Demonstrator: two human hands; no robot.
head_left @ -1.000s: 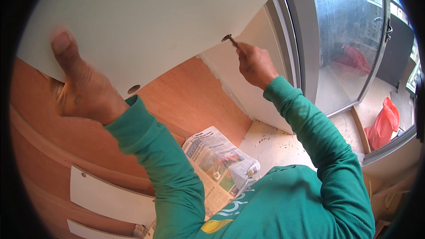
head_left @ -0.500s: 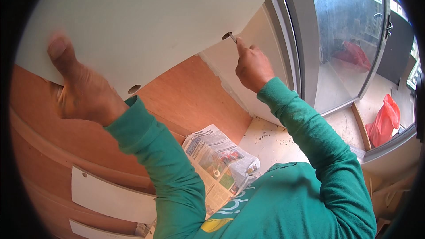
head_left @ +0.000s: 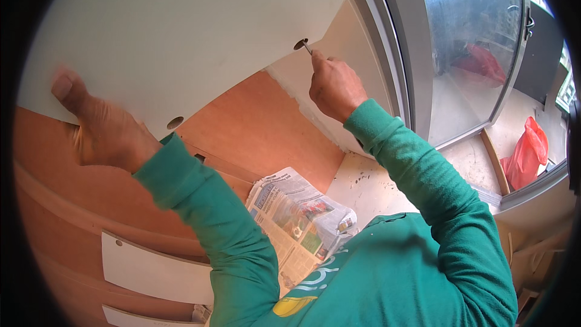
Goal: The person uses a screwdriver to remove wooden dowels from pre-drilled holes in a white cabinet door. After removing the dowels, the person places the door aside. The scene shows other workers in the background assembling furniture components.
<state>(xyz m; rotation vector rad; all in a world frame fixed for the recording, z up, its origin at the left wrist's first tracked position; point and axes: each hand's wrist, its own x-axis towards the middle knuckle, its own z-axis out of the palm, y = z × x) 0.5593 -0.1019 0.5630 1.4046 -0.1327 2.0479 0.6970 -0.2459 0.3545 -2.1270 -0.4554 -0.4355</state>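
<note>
My left hand (head_left: pixel 103 127) grips the lower edge of a large white panel (head_left: pixel 181 30), thumb pressed flat on its face. My right hand (head_left: pixel 333 85) is closed on a thin metal tool (head_left: pixel 307 48) whose tip sits in a round hole (head_left: pixel 300 43) near the panel's lower right edge. A second round hole (head_left: pixel 175 122) shows on the panel near my left wrist. Both arms wear green sleeves.
Brown wooden boards (head_left: pixel 254 127) lie below the panel, with smaller white panels (head_left: pixel 151 266) at lower left. A folded newspaper (head_left: pixel 296 218) rests on the floor. A glass sliding door (head_left: pixel 466 54) stands at right, a red bag (head_left: pixel 526 151) beyond it.
My right hand moved the tool's tip up to the hole and into it. My left hand kept its hold on the panel's edge.
</note>
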